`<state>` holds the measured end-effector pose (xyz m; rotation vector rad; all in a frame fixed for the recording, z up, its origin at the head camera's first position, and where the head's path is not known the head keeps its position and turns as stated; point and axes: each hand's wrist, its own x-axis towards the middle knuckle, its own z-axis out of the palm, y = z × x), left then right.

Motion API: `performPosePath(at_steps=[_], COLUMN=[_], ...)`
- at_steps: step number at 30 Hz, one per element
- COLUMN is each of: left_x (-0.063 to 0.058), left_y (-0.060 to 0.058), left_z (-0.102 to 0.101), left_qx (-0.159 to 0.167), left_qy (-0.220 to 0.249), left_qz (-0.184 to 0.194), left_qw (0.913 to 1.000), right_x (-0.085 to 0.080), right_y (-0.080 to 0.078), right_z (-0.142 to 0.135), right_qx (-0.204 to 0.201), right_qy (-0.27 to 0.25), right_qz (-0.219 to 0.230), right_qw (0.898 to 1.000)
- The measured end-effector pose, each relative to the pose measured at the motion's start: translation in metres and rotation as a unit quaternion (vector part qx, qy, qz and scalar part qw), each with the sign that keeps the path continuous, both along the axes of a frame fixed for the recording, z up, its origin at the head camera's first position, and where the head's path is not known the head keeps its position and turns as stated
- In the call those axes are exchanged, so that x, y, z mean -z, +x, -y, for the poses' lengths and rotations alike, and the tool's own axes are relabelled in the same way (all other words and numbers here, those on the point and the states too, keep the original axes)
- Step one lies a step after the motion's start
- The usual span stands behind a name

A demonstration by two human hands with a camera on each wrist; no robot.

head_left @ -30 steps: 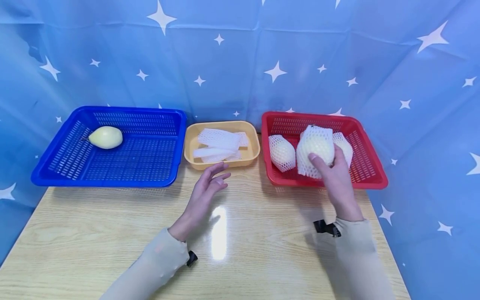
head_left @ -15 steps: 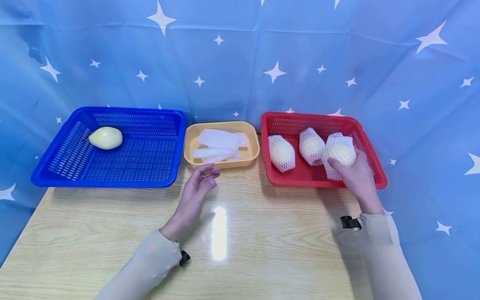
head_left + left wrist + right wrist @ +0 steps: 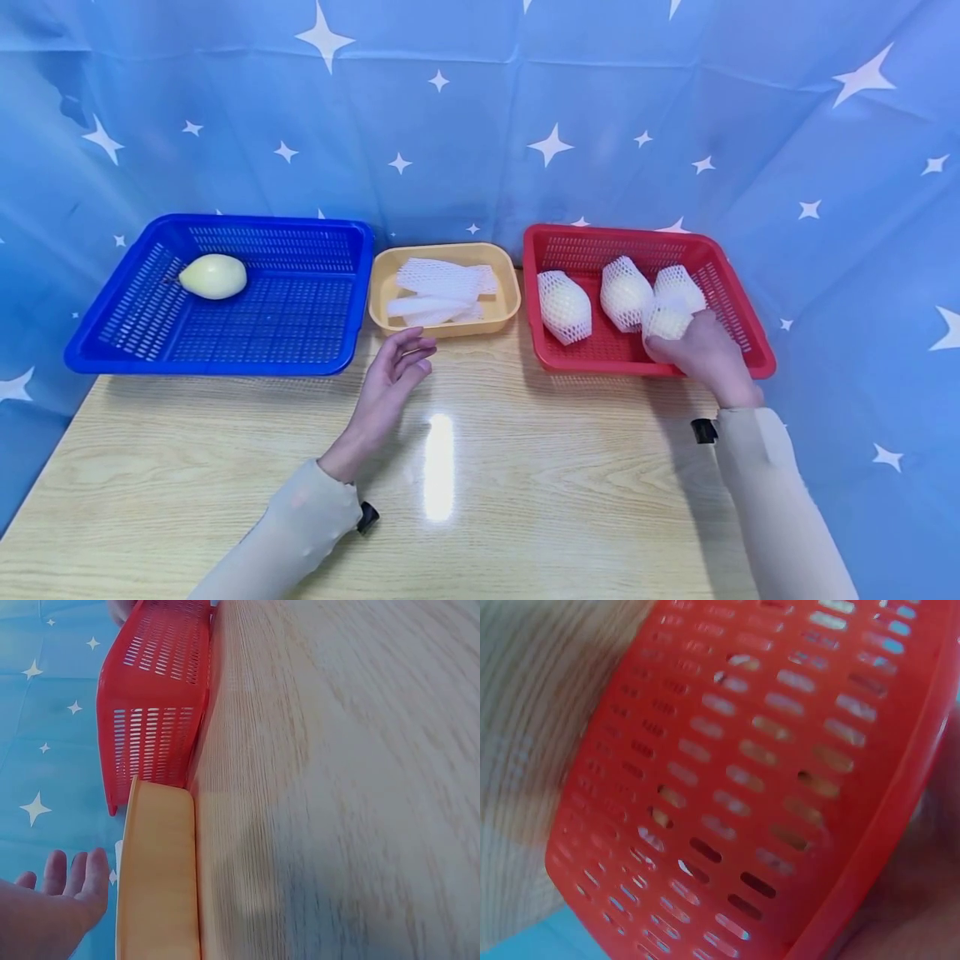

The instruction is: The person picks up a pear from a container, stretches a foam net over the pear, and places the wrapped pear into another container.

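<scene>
In the head view, my right hand point(image 3: 708, 350) is down inside the red basket point(image 3: 738, 362) and grips a pear in a white foam net point(image 3: 665, 325), its thumb on the near left side. Three more netted fruits lie there: a left one point(image 3: 565, 308), a middle one point(image 3: 626, 293) and a right one point(image 3: 678, 287) behind the held pear. My left hand point(image 3: 386, 379) hovers by the front of the yellow tray point(image 3: 431, 331), fingers loosely bent, holding nothing. In the right wrist view the basket wall point(image 3: 727, 780) hides most of the hand's hold.
A blue basket point(image 3: 213, 367) at the left holds one bare, pale pear point(image 3: 215, 277). Several flat white foam nets point(image 3: 442, 287) lie in the yellow tray. All three containers stand along the back of the wooden table point(image 3: 510, 500), before a blue star curtain point(image 3: 480, 125).
My right hand carried the netted pear rightward across the red basket, then lowered it toward the basket's near right part. My left hand drew back slightly to the left, then stayed still.
</scene>
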<state>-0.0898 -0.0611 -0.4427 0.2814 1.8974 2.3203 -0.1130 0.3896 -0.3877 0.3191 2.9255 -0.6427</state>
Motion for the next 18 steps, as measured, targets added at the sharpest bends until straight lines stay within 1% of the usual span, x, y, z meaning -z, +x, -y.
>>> performPosePath(at_steps=[6,10,15,18], left_x=[-0.001,0.0,0.001,0.001], left_y=[-0.001,-0.001,-0.001,-0.001], left_z=[0.0,-0.001,0.0,0.0], left_qx=[-0.006,-0.008,-0.01,-0.012], left_qy=[0.004,0.005,0.008,0.012], left_qz=[0.013,0.016,0.019,0.025], left_qw=[0.9999,0.9998,0.9997,0.9995], right_x=[-0.005,-0.007,-0.009,-0.008], right_y=[-0.012,-0.016,-0.021,-0.024], right_z=[-0.004,-0.006,-0.007,-0.007], right_qx=[-0.025,-0.022,-0.021,-0.027], right_qy=[0.011,0.018,0.026,0.027], right_qz=[0.079,0.131,0.183,0.2], right_qw=[0.996,0.991,0.983,0.979])
